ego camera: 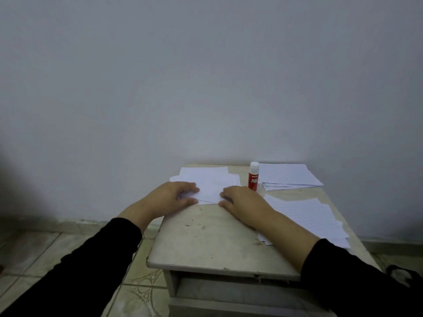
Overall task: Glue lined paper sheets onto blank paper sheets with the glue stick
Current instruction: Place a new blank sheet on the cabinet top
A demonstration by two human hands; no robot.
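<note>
Paper stack (pixel 212 183) lies under both my flat grips, left hand (pixel 174 194) and right hand (pixel 242 200) pressing; glue stick (pixel 253 177) stands beside

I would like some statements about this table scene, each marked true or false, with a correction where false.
1. The glue stick stands upright with its white cap on. True.
2. The right hand holds the glue stick. False: it rests on the near edge of the far-left paper pile; the glue stick stands apart, untouched.
3. The left hand rests on the same pile. True.
4. The lined sheets lie on the floor. False: they lie on the table, by the right forearm.
5. Another paper stack lies behind the glue stick, to its right. True.
</note>
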